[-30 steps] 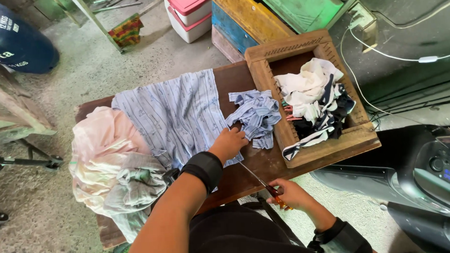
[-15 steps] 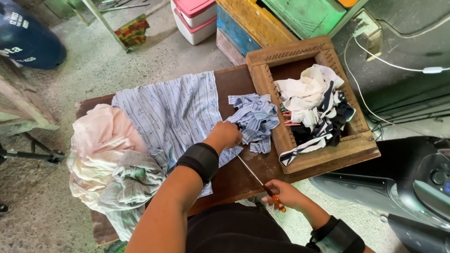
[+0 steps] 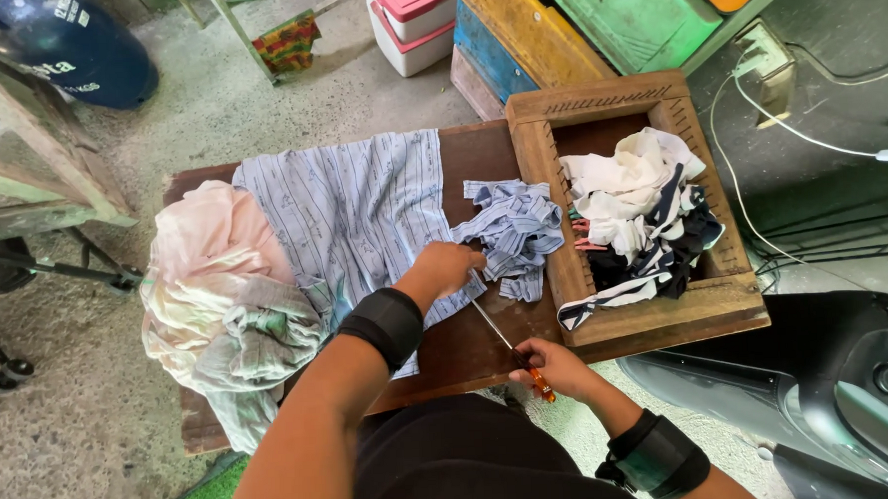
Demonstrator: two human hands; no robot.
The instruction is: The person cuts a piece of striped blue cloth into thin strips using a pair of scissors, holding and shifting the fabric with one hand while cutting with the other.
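Note:
A blue striped cloth [image 3: 364,208] lies spread on a brown wooden table [image 3: 480,150]. My left hand [image 3: 447,269] presses on its right edge, fingers curled over the fabric. My right hand [image 3: 556,366] holds long scissors [image 3: 511,350] by their orange handles at the table's near edge, blades pointing up toward the left hand. A small heap of cut striped strips [image 3: 512,232] sits just right of my left hand. Both wrists wear black bands.
A wooden crate [image 3: 596,101] on the table's right end holds white, black and striped rags [image 3: 639,208]. A pale pink and grey cloth bundle [image 3: 224,287] hangs off the left end. Coloured boxes [image 3: 593,18] stand behind; a scooter [image 3: 843,393] is at the right.
My left hand has slid slightly down and left along the striped cloth's edge. The scissors stay in my right hand at the near edge.

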